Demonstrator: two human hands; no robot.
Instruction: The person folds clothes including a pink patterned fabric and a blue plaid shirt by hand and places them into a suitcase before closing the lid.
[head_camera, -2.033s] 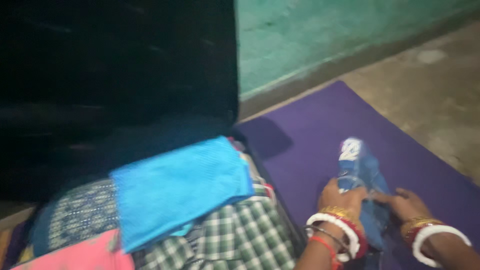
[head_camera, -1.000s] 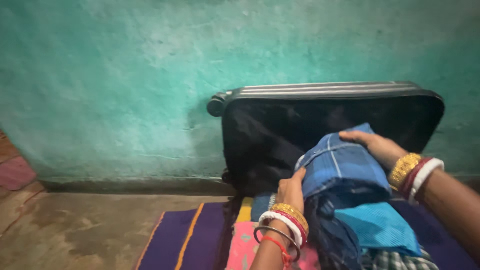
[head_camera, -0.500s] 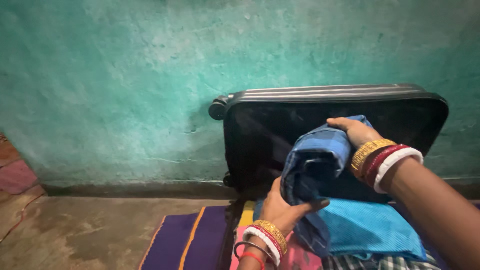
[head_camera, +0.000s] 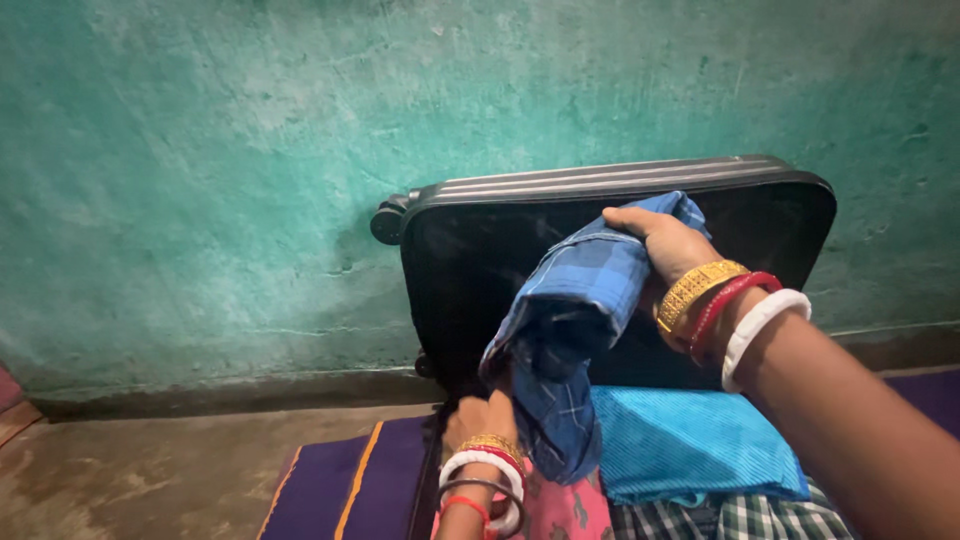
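Observation:
My right hand (head_camera: 668, 243) grips the top of a blue checked cloth (head_camera: 568, 320) and holds it up in front of the raised black suitcase lid (head_camera: 455, 270). The cloth hangs down in loose folds. My left hand (head_camera: 482, 417) is low at the cloth's bottom edge, fingers tucked behind the fabric, so I cannot tell whether it grips it. Both wrists carry gold, red and white bangles. Below lie a folded bright blue cloth (head_camera: 690, 442), a pink cloth (head_camera: 565, 512) and a green checked cloth (head_camera: 740, 517).
The suitcase lid leans against a teal wall (head_camera: 200, 180). A purple mat with an orange stripe (head_camera: 330, 490) lies under the suitcase on a bare concrete floor (head_camera: 130, 475) at the left.
The blue checked cloth was lifted off the purple mat and brought over the suitcase. In the last half second my right hand raised it higher while my left hand dropped lower.

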